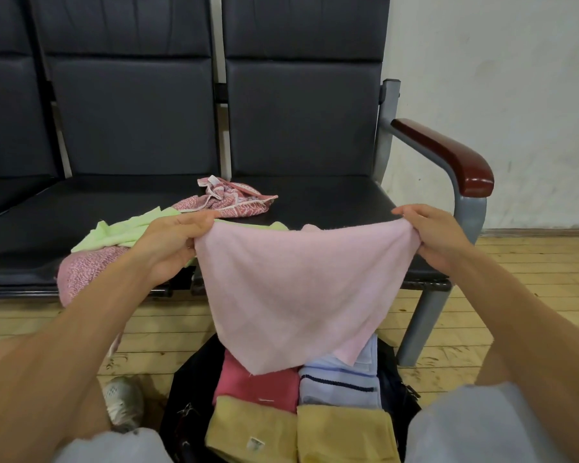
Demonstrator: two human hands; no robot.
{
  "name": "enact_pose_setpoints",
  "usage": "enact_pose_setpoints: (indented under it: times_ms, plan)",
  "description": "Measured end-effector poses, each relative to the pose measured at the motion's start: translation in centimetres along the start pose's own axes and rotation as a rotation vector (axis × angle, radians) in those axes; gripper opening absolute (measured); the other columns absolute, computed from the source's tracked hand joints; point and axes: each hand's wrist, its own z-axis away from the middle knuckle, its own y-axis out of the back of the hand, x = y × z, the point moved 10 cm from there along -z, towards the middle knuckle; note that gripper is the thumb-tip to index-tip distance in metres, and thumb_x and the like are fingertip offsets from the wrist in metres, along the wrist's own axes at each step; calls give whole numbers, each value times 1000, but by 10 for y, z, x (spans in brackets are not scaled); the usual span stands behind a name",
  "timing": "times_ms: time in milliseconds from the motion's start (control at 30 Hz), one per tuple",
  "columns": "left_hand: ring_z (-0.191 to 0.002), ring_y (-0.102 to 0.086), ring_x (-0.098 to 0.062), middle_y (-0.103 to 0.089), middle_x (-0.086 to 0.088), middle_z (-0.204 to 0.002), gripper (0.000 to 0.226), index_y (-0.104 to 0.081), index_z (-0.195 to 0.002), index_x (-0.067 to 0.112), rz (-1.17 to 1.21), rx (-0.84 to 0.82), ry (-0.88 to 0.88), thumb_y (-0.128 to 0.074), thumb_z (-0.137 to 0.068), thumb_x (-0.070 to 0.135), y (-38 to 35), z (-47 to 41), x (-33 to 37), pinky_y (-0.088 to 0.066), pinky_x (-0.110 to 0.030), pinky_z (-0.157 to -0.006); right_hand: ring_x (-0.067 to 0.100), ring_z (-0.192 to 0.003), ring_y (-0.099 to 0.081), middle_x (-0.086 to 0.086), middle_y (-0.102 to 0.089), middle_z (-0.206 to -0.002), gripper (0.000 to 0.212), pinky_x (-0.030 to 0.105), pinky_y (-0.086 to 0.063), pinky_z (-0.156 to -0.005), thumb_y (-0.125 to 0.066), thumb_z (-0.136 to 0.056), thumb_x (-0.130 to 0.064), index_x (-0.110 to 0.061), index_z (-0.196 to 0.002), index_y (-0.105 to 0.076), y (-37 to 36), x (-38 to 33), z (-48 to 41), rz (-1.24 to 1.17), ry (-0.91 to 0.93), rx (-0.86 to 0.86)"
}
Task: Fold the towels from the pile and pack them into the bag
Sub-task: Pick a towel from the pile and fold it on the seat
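Note:
A pale pink towel hangs spread in the air in front of the seats. My left hand grips its upper left corner and my right hand pinches its upper right corner. Its lower tip dangles over the open black bag on the floor. Inside the bag lie folded towels: a dark pink one, a light blue striped one and two yellow ones. The pile on the seat holds a light green towel, a speckled pink towel and a crumpled pink patterned towel.
A row of dark padded seats fills the view ahead, with a brown armrest on a grey metal frame at the right. The floor is wooden planks. A white shoe stands left of the bag.

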Motion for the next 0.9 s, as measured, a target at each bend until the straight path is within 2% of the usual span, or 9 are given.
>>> enact_pose_setpoints:
  times_ms: [100,167,267,333,400,500,633,767,900]
  plan:
    - [-107,-62,-19,-65,-8,-119,23,-71,-99,18,-160,-24,-57,-59,-91,-1,-1,1,5,-50,-31,-92,18,-97,-54,2,-57,-110,23,31,-49,-91,-51,-100,-26,-15,-93,-70,0,0,7,-45,-42,-59]
    - [-110,-59,-19,-63,-6,-119,29,-69,-105,17,-363,-59,-131,-60,-89,-5,-6,2,9,-46,-31,-98,15,-92,-55,-1,-59,-105,18,24,-49,-80,-59,-95,-27,-12,-97,-70,-3,-4,10,59,-7,-124]
    - [-104,-54,-18,-59,-1,-111,36,-64,-114,13,-745,-127,-233,-63,-84,-8,-19,5,8,-43,-26,-85,14,-91,-57,-3,-61,-101,22,19,-46,-72,-75,-83,-21,-14,-103,-68,-14,-8,12,457,105,-256]
    - [-92,-53,-22,-60,-5,-95,22,-66,-96,13,-1065,-120,-376,-58,-87,-6,-27,4,7,-39,-28,-73,17,-95,-57,1,-63,-105,27,25,-47,-79,-78,-81,-15,-13,-107,-70,-21,-8,9,714,206,-257]
    - [-85,-47,-24,-57,-7,-83,23,-63,-81,15,-1265,-67,-482,-51,-93,-1,-29,2,7,-32,-29,-66,18,-90,-57,5,-65,-100,15,23,-44,-70,-69,-89,-12,-12,-103,-73,-25,-11,5,846,295,-184]
    - [-75,-43,-19,-46,-5,-78,35,-51,-69,25,-1189,-41,-552,-49,-95,2,-30,3,14,-32,-28,-62,22,-84,-58,4,-61,-88,16,17,-35,-58,-56,-97,-14,-12,-93,-70,-36,-17,10,921,379,-188]
    - [-68,-46,-19,-53,-19,-76,31,-56,-72,-5,-897,-109,-469,-43,-91,16,-50,14,22,-41,-41,-63,20,-97,-54,1,-55,-99,21,20,-40,-77,-41,-104,-22,-11,-105,-59,-55,-15,25,730,342,-355]
    - [-95,-64,-22,-68,-1,-101,29,-66,-101,23,-551,-140,-199,-37,-102,24,-55,21,4,-54,-37,-86,18,-109,-57,-2,-60,-117,25,38,-48,-100,-39,-104,-32,-25,-121,-56,-60,-2,30,423,165,-454]
    - [-91,-68,-32,-67,-9,-102,26,-61,-100,27,-378,-155,-74,-35,-103,25,-60,28,0,-57,-46,-82,24,-109,-63,5,-65,-119,23,42,-54,-95,-45,-103,-27,-22,-118,-61,-65,6,32,227,14,-550]
